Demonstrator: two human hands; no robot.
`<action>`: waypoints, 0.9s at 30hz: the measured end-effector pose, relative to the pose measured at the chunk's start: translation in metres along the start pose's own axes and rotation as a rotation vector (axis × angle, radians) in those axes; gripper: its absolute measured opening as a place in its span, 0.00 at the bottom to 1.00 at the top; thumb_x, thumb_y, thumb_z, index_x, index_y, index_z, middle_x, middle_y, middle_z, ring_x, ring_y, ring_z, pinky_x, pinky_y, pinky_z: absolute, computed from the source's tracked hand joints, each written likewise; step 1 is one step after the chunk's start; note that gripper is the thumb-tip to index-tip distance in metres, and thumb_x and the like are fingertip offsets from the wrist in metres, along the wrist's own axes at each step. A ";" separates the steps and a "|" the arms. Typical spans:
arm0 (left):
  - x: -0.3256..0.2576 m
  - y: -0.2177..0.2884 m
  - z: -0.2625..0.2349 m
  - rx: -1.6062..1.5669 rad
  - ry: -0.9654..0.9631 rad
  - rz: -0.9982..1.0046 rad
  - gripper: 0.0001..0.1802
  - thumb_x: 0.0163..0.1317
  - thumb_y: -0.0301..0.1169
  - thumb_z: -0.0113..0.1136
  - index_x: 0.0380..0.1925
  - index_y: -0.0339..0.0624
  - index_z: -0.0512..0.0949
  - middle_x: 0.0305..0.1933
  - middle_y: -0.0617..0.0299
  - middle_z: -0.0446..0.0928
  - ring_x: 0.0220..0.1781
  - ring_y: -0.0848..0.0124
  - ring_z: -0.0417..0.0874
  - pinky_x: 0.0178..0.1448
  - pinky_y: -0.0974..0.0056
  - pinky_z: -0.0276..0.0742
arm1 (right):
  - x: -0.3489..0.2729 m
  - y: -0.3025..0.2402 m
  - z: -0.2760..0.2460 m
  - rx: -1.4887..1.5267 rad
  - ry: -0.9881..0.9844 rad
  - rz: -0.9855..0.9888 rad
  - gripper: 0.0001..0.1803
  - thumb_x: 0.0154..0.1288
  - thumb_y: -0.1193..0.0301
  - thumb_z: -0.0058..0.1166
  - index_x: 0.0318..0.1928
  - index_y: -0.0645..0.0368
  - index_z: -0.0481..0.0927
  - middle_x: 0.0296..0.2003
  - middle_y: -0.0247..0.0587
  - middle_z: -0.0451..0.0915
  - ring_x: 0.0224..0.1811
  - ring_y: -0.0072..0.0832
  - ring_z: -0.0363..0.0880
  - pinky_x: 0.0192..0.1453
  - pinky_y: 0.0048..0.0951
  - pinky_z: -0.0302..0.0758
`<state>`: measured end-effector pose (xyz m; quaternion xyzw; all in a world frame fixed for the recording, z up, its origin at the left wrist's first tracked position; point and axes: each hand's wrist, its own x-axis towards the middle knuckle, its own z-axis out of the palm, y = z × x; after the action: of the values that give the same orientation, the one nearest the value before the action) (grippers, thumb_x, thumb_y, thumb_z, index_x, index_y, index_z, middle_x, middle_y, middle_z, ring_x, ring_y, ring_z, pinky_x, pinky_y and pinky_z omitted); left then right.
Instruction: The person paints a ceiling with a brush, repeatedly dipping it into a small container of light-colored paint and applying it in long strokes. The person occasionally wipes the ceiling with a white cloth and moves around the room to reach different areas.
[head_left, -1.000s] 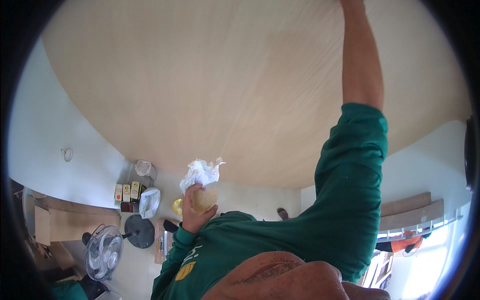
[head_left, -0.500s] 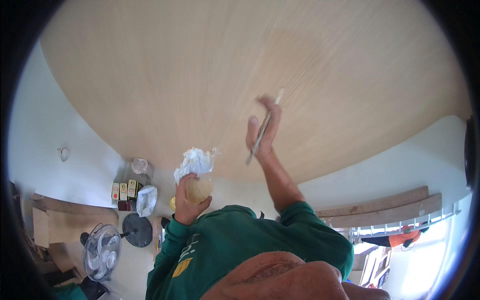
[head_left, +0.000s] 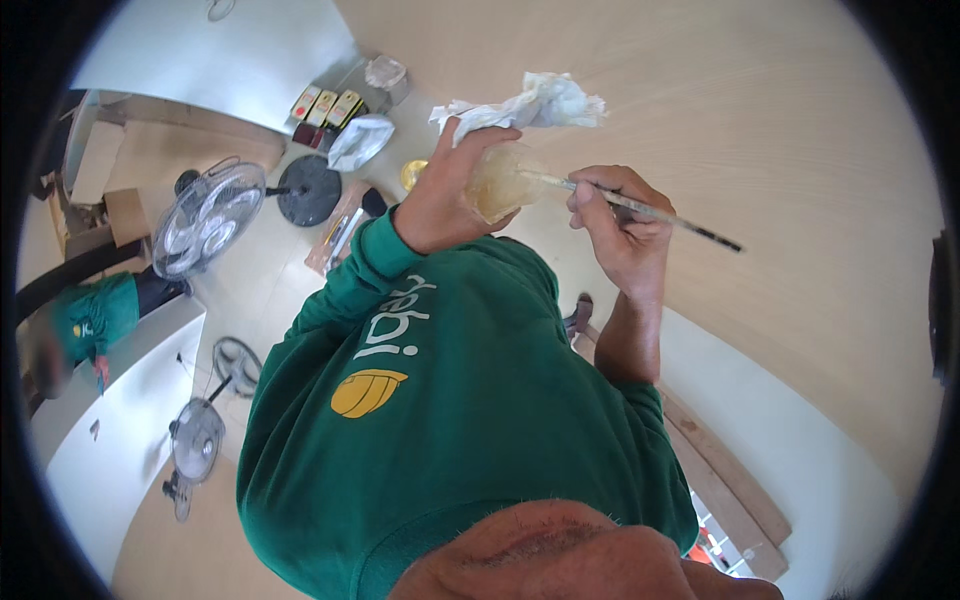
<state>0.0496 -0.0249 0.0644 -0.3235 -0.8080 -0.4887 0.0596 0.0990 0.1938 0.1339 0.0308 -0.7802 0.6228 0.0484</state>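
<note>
My left hand (head_left: 440, 200) is wrapped round a translucent cup (head_left: 492, 185) with a pale yellowish coating or liquid inside. A crumpled white cloth or tissue (head_left: 560, 102) is pinched along with it, sticking out past the fingers. In my right hand (head_left: 625, 225) is a thin paintbrush (head_left: 700, 230), gripped like a pen. Its tip end reaches into the mouth of the cup, and the dark handle end points away to the right. A large light wood-grain panel (head_left: 760, 130) spreads beyond both hands.
Several small tins (head_left: 325, 107), a white plastic bag (head_left: 360, 142) and a clear tub (head_left: 386, 72) stand at far left. A fan (head_left: 210, 220) is nearer on the left; another fan (head_left: 197, 440) lies below. A person in green (head_left: 105, 315) is at the left edge. Planks (head_left: 725, 465) lie right.
My right hand has come down from the panel to the cup, bringing the brush tip into it. The left hand has raised the cup and cloth. The view has swung round.
</note>
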 end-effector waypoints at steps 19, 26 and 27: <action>-0.008 -0.017 0.007 -0.023 -0.019 -0.086 0.42 0.45 0.23 0.78 0.63 0.42 0.72 0.67 0.44 0.64 0.70 0.43 0.71 0.70 0.51 0.76 | 0.023 0.041 0.035 -0.330 -0.136 -0.076 0.08 0.72 0.73 0.59 0.39 0.67 0.83 0.32 0.50 0.83 0.31 0.41 0.83 0.35 0.35 0.76; -0.003 -0.018 0.008 -0.019 -0.019 -0.102 0.42 0.44 0.23 0.78 0.64 0.42 0.72 0.66 0.45 0.65 0.72 0.43 0.68 0.72 0.51 0.74 | 0.023 0.046 0.029 -0.258 -0.081 -0.043 0.08 0.73 0.73 0.57 0.39 0.68 0.82 0.31 0.48 0.82 0.28 0.37 0.80 0.35 0.35 0.75; -0.003 -0.019 0.008 -0.022 -0.014 -0.101 0.42 0.44 0.23 0.78 0.64 0.42 0.72 0.66 0.45 0.66 0.72 0.43 0.68 0.72 0.51 0.74 | 0.023 0.046 0.029 -0.260 -0.099 -0.038 0.08 0.73 0.73 0.57 0.39 0.68 0.82 0.31 0.48 0.82 0.28 0.37 0.80 0.35 0.35 0.75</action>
<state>0.0428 -0.0253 0.0450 -0.2862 -0.8183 -0.4977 0.0255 0.0703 0.1762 0.0852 0.0698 -0.8552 0.5130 0.0249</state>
